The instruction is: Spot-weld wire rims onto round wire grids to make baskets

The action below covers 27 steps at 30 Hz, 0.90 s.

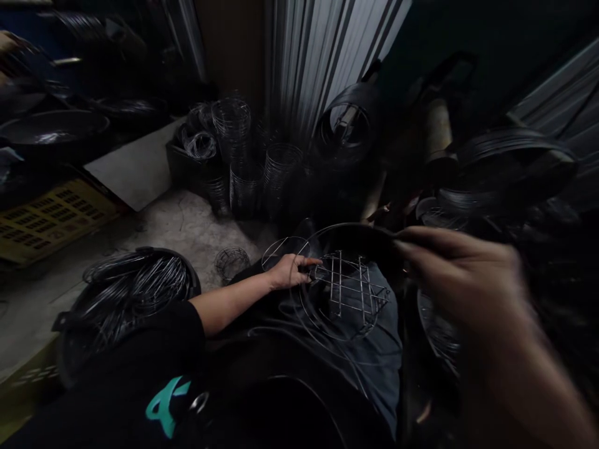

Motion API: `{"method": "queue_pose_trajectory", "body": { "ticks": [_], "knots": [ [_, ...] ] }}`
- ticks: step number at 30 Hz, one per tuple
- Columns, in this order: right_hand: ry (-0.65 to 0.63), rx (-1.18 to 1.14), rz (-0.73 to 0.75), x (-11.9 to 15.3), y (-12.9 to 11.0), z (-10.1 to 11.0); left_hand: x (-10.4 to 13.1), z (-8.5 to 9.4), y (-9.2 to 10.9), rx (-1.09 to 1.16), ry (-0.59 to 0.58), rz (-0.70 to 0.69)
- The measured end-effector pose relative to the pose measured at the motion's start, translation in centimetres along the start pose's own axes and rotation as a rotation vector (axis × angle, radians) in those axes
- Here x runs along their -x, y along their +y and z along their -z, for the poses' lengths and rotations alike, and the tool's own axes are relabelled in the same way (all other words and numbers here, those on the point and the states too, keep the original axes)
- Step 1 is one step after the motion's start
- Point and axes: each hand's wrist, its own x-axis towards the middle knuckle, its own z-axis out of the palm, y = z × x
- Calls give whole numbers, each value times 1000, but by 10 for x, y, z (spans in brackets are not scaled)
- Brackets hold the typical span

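Note:
Over my lap lies a wire rack (360, 290) of crossed straight rods with thin wire rings around it. My left hand (292, 270) is at the rack's left side, its fingers closed on the wire there. Nearer the camera and blurred, my right hand (461, 268) pinches a thin wire ring (346, 226) at its right side, between thumb and forefinger. The ring arches above the rack; whether the two touch, I cannot tell. Grey cloth (374, 368) shows beneath the rack.
A black tub (194, 284) of bent wire pieces stands at the left, near a small wire basket (233, 263). Stacked wire baskets (246, 181) stand behind. Far left is a yellow crate (60, 215). Wire coils (505, 149) lie at the right. Another person's hand (9, 42) shows top left.

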Motion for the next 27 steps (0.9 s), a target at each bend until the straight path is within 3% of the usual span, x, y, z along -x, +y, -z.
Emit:
{"method": "queue_pose_trajectory", "body": {
  "ticks": [2,4,7,10,15,20,23,27],
  "knots": [
    [-12,4,-146,-4,12,-30,1,3,0,65,-18,25],
    [29,-5,-283,-7,44,-48,1,9,1,151,-62,69],
    [49,-98,-453,0,100,-55,-1,17,2,297,-132,146],
    [34,-311,-569,20,133,-55,-9,18,6,347,-113,209],
    [35,-618,-671,39,142,-55,-27,5,17,355,61,258],
    [73,-715,-728,41,144,-52,-39,-6,16,365,132,211],
    [62,-690,-742,43,144,-53,-42,-8,12,428,133,189],
    [13,-620,-756,42,145,-55,-44,-8,12,504,36,220]
  ]
}}
